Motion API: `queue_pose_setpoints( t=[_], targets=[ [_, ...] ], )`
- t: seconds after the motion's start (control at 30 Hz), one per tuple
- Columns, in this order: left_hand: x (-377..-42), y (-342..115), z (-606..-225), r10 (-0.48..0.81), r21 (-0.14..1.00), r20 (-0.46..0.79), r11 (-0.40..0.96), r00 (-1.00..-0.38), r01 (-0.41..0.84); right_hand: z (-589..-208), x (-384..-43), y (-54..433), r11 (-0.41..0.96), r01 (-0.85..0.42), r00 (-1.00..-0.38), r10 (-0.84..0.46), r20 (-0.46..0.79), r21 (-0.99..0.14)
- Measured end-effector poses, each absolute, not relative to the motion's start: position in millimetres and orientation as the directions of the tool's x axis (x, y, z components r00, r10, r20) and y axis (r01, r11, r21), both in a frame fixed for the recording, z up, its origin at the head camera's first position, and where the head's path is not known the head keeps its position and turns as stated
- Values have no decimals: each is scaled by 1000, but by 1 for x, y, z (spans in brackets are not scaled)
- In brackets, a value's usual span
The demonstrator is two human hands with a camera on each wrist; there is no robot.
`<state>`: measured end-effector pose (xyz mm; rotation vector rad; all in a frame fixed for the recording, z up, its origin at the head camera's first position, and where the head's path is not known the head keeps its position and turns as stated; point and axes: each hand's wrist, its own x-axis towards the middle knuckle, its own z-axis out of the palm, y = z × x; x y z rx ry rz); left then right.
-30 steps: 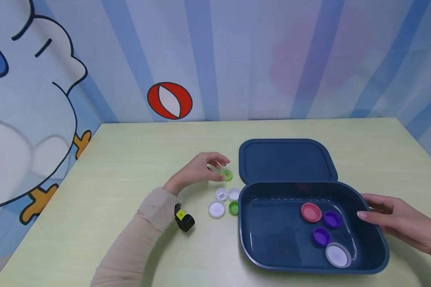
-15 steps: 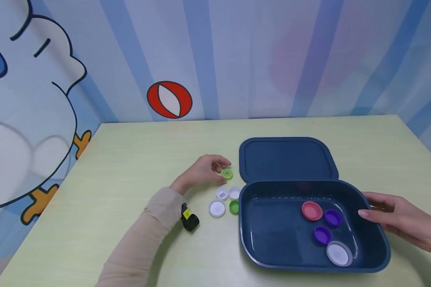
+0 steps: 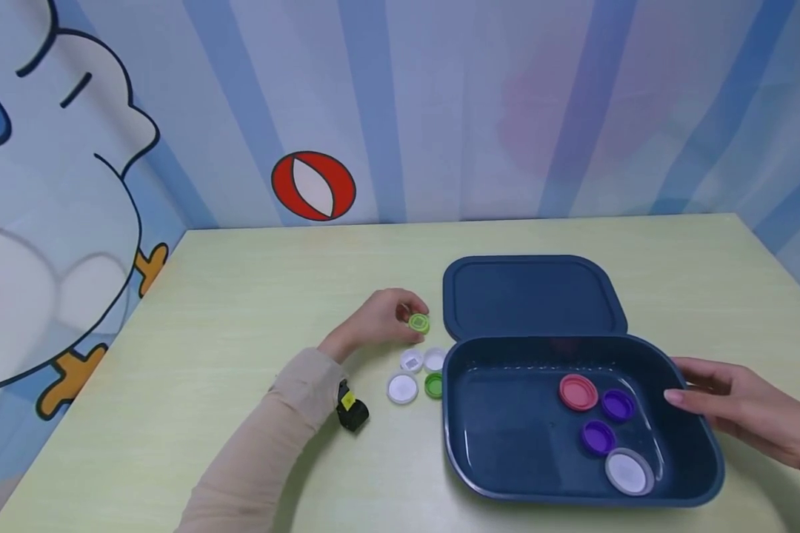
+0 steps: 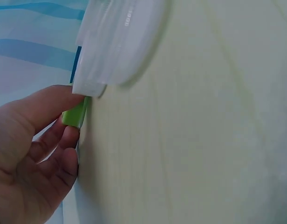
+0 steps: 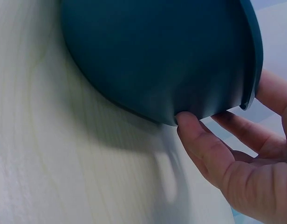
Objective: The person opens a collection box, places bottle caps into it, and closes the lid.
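Observation:
My left hand (image 3: 381, 318) pinches a light green bottle cap (image 3: 418, 323) between thumb and fingers, left of the dark blue lid. In the left wrist view the green cap (image 4: 74, 115) is partly hidden behind the thumb and white caps (image 4: 115, 42). My right hand (image 3: 747, 411) holds the right wall of a dark blue plastic box (image 3: 507, 429), thumb on the rim and fingers outside. From the right wrist view, fingers press the outer wall of the box (image 5: 153, 56). Inside the box lie a red cap (image 3: 578, 392), two purple caps (image 3: 598, 437) and a white cap (image 3: 630, 472).
Beside the box's left wall lie two small white caps (image 3: 411, 360), a larger white cap (image 3: 402, 388) and a darker green cap (image 3: 433, 385). The dark blue lid (image 3: 533, 296) lies flat behind the box. A striped backdrop (image 3: 427, 111) stands at the table's far edge.
My left hand has moved slightly right and its fingers have closed on the light green cap, which has shifted a little left. My right hand stays on the box.

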<state>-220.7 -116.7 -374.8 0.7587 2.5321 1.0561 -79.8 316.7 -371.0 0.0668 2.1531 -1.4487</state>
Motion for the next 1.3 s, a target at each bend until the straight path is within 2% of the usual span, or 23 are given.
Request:
queue_pose_setpoints(
  t=[0.53, 1.0, 1.3],
  targets=[
    [-215, -115, -366, 530, 739, -47, 589, -847, 328, -370, -79, 317, 435, 332, -853, -240, -463, -837],
    [-210, -110, -353, 536, 756, -36, 566, -844, 328, -370, -79, 317, 439, 337, -853, -232, -468, -833],
    [-209, -107, -342, 553, 744, 7, 554, -833, 374, -369, -81, 316, 434, 333, -851, -244, -465, -837]
  ],
)
